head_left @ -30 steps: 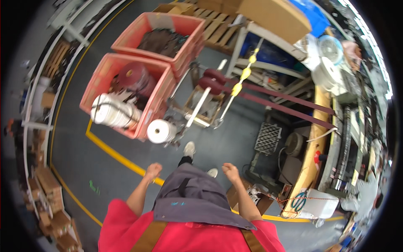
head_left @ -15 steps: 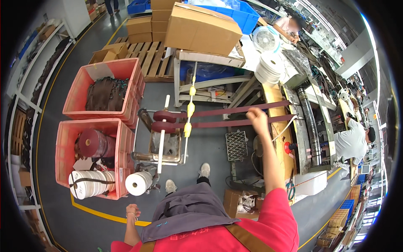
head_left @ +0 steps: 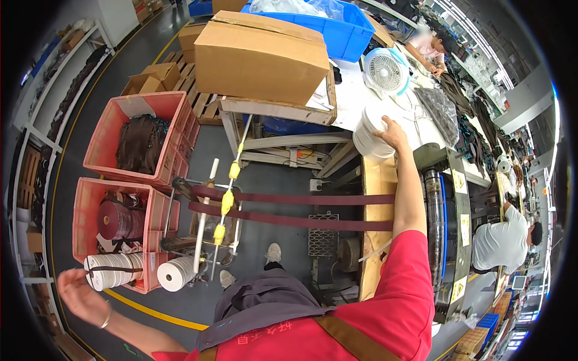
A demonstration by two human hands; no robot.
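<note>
At the near end of the white work table, my right hand (head_left: 394,135) curls its fingers round the upper edge of a stack of white tape rolls (head_left: 368,141). Under my outstretched right forearm, two maroon straps (head_left: 313,199) run from the yellow-and-white stand (head_left: 227,202) across to the machine. My left hand (head_left: 84,298) is out at the far left, fingers apart and holding nothing. It is beside the white rolls (head_left: 117,271) bound with a dark strap, at the edge of the lower red crate (head_left: 77,222); I cannot tell whether they touch.
Another white roll (head_left: 175,275) is beside that crate, which also holds a maroon roll (head_left: 119,219). An upper red crate (head_left: 96,141) holds dark straps. A cardboard box (head_left: 259,63), blue bin (head_left: 349,33) and fan (head_left: 385,72) stand ahead. Two people work at the right.
My right hand has gone from above the maroon straps up to the white tape rolls. My left hand has swung out leftward and opened. The whole view has shifted.
</note>
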